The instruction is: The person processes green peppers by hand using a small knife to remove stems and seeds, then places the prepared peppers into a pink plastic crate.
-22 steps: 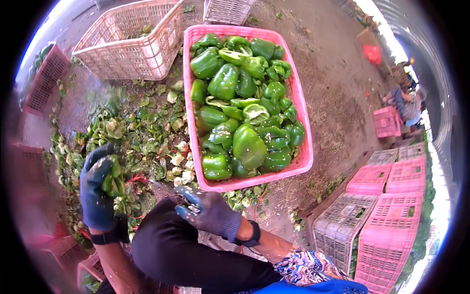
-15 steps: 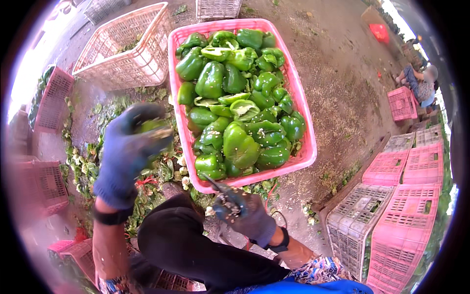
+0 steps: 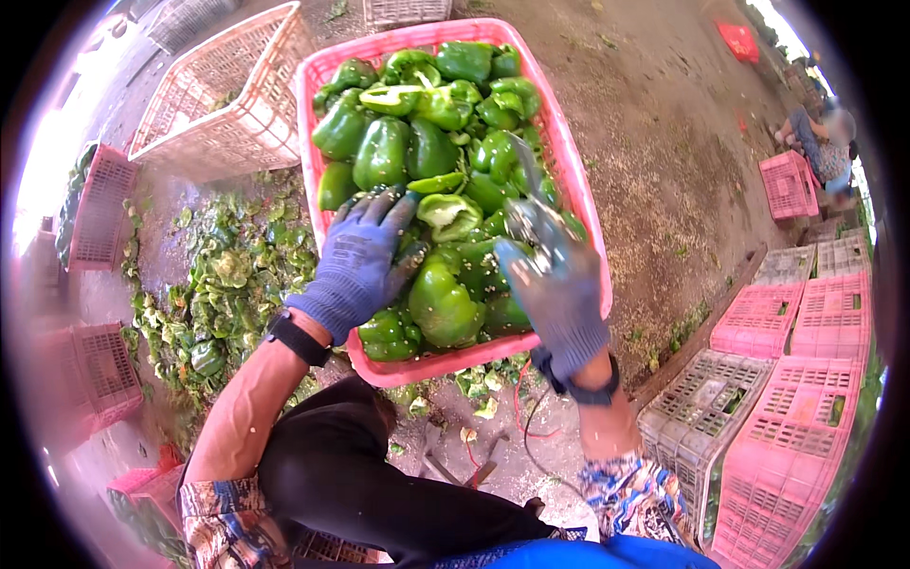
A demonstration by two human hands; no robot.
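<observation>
Left hand (image 3: 360, 261) spread wide over green peppers (image 3: 441, 303) in pink crate (image 3: 578, 199), right hand (image 3: 555, 284) gripping small knife (image 3: 526, 180); best picking one firm pepper, blade angled away from fingers.

Shiny, smooth green peppers (image 3: 441, 303) in a pink plastic crate (image 3: 578, 204) with hard, slightly dusty walls. Soft knitted cloth gloves, blue-grey and matt, on both hands: left hand (image 3: 360, 266), right hand (image 3: 559, 289). A bright metal blade (image 3: 524, 190), glinting, in the right hand. More plastic crates (image 3: 796, 341) with open grid sides, pink and grey, dull. Rough, dry dirt floor (image 3: 664, 123), grainy. Limp, wet-looking pepper scraps (image 3: 223, 284) on the floor. Black matt bands at both wrists. Patterned cloth sleeves.
</observation>
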